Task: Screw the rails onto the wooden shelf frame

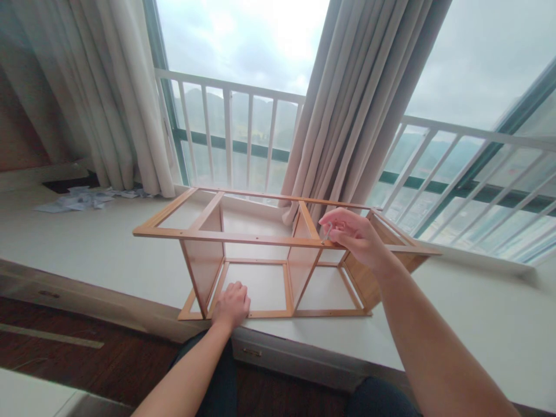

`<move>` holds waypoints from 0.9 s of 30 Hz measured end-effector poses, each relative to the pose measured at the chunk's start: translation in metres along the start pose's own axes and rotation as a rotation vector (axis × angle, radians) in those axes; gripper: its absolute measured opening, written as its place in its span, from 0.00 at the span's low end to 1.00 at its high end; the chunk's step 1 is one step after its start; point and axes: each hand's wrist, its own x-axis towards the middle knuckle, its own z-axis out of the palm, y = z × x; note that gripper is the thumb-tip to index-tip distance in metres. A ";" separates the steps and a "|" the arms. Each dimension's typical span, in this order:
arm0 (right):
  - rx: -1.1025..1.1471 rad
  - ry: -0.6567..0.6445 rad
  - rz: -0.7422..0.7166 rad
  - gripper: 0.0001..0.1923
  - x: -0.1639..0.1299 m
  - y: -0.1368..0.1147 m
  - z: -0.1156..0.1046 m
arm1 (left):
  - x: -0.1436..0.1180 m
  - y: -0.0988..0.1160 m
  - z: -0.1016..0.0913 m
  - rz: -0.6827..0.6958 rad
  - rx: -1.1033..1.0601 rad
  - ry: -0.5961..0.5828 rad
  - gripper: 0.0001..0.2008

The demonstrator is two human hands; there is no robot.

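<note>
A wooden shelf frame (243, 236) lies on its side on a white window ledge, with boards (304, 266) set crosswise between its upper and lower rails. My right hand (351, 231) is at the upper front rail, just right of the middle board. Its fingers pinch a small bent silver hex key (326, 231), whose lower end meets the rail near the board's joint. Down at the lower front rail, my left hand (232, 305) has its fingers curled over the wood, right of the left board. The undersides of those fingers are hidden.
Small clear plastic bags (80, 198) lie by a dark flat item (69, 182) at the ledge's left. Beige curtains (343, 104) hang behind the frame, before windows with a white railing (230, 92). The ledge's front edge (282, 341) runs close to my legs.
</note>
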 end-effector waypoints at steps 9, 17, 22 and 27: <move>-0.007 -0.004 -0.003 0.11 0.000 0.001 -0.001 | 0.001 0.000 0.001 0.000 0.007 0.004 0.10; 0.039 -0.019 0.020 0.12 -0.001 -0.003 -0.001 | 0.000 0.002 0.000 0.007 0.022 0.009 0.11; 0.045 -0.017 0.013 0.13 -0.001 -0.002 -0.001 | 0.000 0.001 0.000 0.002 0.014 -0.005 0.11; 0.054 -0.017 0.002 0.13 -0.001 0.000 -0.002 | 0.000 0.002 -0.001 -0.004 0.009 -0.014 0.11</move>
